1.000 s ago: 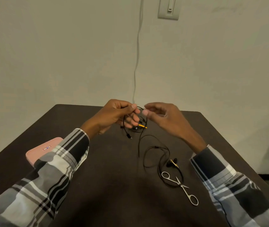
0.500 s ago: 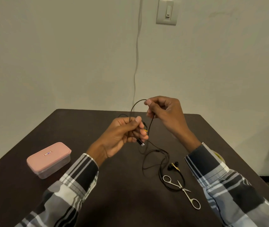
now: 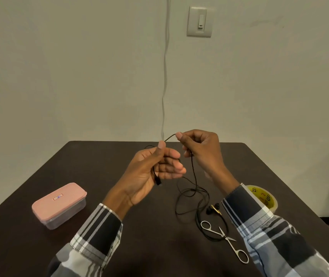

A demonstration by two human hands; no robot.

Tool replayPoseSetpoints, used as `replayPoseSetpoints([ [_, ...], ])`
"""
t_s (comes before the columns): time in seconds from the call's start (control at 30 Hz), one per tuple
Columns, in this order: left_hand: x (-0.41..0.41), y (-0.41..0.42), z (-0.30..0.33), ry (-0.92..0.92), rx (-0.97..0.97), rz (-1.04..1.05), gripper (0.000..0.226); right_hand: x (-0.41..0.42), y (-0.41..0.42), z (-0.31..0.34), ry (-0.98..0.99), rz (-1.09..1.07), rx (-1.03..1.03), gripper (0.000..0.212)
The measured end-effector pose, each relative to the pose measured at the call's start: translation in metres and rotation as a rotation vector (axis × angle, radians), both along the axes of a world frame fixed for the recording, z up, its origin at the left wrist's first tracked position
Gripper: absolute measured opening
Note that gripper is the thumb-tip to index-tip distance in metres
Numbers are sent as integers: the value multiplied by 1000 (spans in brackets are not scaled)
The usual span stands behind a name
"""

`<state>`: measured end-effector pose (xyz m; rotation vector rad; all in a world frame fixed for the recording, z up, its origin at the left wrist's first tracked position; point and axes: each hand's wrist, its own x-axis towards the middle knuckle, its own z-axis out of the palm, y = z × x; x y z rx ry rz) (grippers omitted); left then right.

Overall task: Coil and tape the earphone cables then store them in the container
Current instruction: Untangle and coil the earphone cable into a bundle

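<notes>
A thin black earphone cable (image 3: 194, 172) runs between both hands above the dark table (image 3: 103, 160). My left hand (image 3: 151, 172) holds the plug end, with a short stretch pinched under the thumb and the plug hanging by the palm. My right hand (image 3: 201, 150) pinches the cable a little higher and to the right. From there the cable drops in loose loops to the table, where the earbuds (image 3: 212, 209) lie. A clear container with a pink lid (image 3: 58, 204), closed, stands at the left. A yellow-printed tape roll (image 3: 264, 197) sits behind my right sleeve.
Small silver scissors (image 3: 225, 237) lie on the table over a loop of the cable, near my right forearm. A wall with a switch plate (image 3: 199, 21) and a hanging white wire (image 3: 164, 76) rises behind the table's far edge.
Both hands have drawn nearer to me and lifted slightly. The right hand has shifted along the cable, and the stretch between the hands is shorter. The view has tilted, showing the tape roll.
</notes>
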<state>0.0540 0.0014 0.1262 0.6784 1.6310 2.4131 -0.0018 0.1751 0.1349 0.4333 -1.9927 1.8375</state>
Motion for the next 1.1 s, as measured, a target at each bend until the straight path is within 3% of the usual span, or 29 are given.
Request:
replayPoseSetpoints([
  [0.27,6,3,18,100,40,-30,54,0,9,-14,-87,-2,-60,31],
  [0.4,0,5,30,155,83,10,56,1,6,-24,-146,126,25,17],
  [0.63,-19,-2,51,243,109,87,55,26,-6,-50,-366,408,73,23],
  [0.73,-29,-9,52,303,-51,230,54,41,-4,-52,-413,493,82,24],
  [0.87,-42,-22,44,451,-452,373,47,56,12,-36,-398,474,152,20],
  [1.0,-51,-27,28,483,-802,275,47,61,35,-3,-319,290,260,14],
  [1.1,-52,-29,17,476,-921,209,54,63,50,24,-229,186,257,15],
])
